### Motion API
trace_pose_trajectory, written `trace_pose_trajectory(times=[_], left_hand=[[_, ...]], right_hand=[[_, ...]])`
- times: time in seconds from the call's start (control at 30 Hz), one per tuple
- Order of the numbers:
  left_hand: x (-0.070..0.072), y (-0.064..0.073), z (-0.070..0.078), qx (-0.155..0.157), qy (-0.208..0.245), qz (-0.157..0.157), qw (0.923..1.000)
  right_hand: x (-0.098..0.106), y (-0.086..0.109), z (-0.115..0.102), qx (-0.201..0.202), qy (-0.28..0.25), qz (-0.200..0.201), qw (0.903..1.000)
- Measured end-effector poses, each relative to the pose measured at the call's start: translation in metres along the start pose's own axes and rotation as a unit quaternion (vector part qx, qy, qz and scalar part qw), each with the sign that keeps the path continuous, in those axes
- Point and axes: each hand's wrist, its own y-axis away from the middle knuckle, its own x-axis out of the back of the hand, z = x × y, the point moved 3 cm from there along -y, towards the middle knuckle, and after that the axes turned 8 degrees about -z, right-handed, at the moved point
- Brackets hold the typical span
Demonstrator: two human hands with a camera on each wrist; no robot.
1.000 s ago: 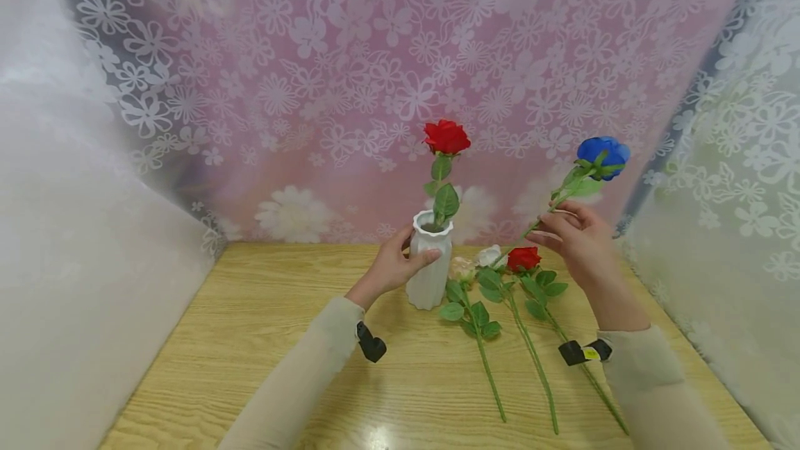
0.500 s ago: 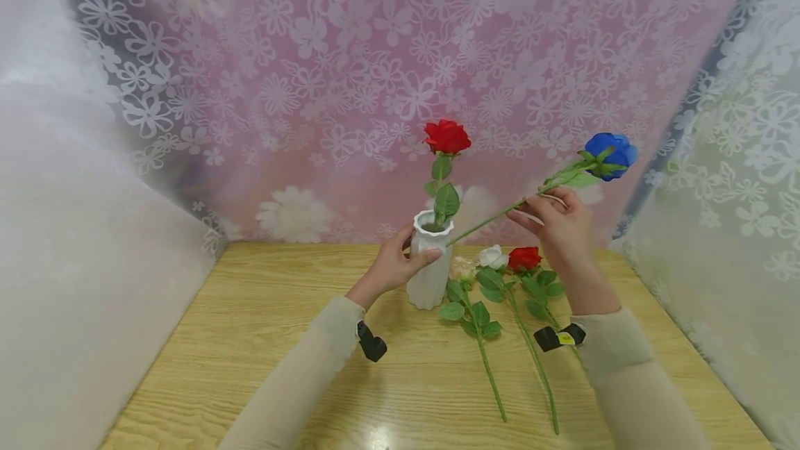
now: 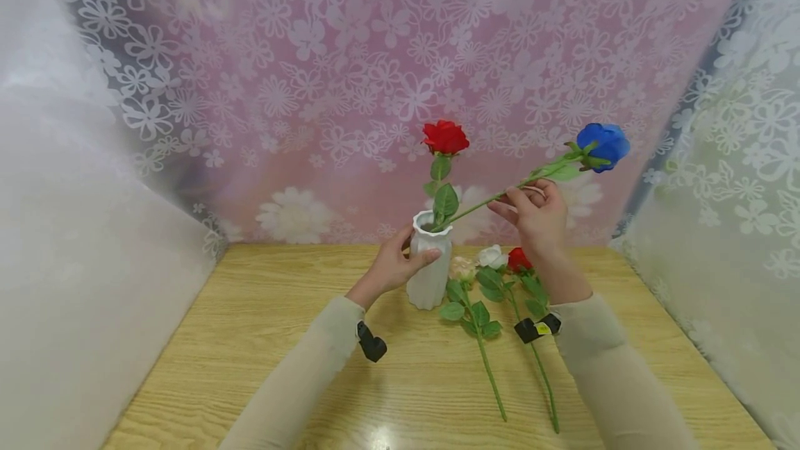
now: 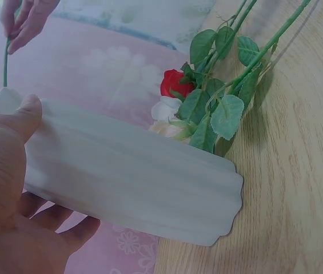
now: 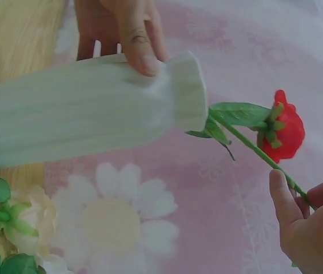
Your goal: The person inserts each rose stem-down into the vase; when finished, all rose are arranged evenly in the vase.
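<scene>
My left hand grips a white fluted vase near its neck, the thumb across the front. A red rose stands upright in the vase, its leaves just over the scalloped rim. My right hand pinches the stem of a blue rose partway along, the bloom tilted up to the right. The lower end of that stem reaches the vase mouth; in the right wrist view the stem meets the rim, and its tip is hidden there. The blue bloom is outside both wrist views.
On the wooden table, right of the vase, lie a cream rose, a white rose and another red rose, partly behind my right arm. A pink floral backdrop rises behind the table.
My right hand has moved left with the blue rose, whose stem has swung from over the lying flowers to the vase mouth. The left hand and vase have stayed put.
</scene>
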Motion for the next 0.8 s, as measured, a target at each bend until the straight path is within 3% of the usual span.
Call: trace_pose_trajectory(times=[0.27, 0.57, 0.7, 0.8], left_hand=[[-0.001, -0.001, -0.001, 0.002, 0.003, 0.003, 1.0000], [-0.001, 0.000, -0.001, 0.007, 0.009, 0.001, 0.9999], [-0.002, 0.001, 0.001, 0.005, 0.015, 0.003, 0.9999], [-0.002, 0.001, 0.001, 0.005, 0.014, 0.005, 0.9999]], right_hand=[[-0.019, 0.000, 0.017, 0.022, 0.119, -0.038, 0.9919], [-0.031, 0.002, 0.035, 0.065, 0.278, -0.082, 0.9548], [-0.036, 0.002, 0.039, 0.064, 0.330, -0.086, 0.9377], [-0.037, 0.001, 0.043, 0.063, 0.350, -0.087, 0.9304]])
